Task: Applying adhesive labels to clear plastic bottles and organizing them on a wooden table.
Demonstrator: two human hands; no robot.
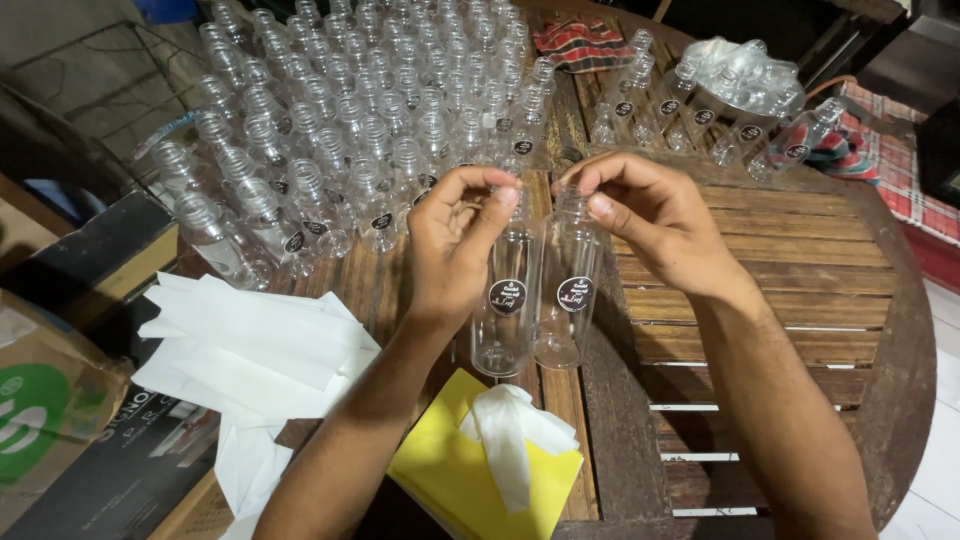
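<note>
My left hand (458,240) pinches the neck of a clear plastic bottle (503,315) with a round black label. Right beside it, my right hand (650,215) holds the neck of a second clear labelled bottle (565,300). Both bottles hang upright, side by side and touching, above the round wooden slatted table (800,270). Neither bottle has a cap.
Several open clear bottles (330,130) stand packed at the table's back left. More bottles (680,110) lie near a bowl of bottles (745,75) at the back right. A yellow tissue box (450,480) sits near me, white tissues (250,340) and cardboard boxes (50,400) to the left.
</note>
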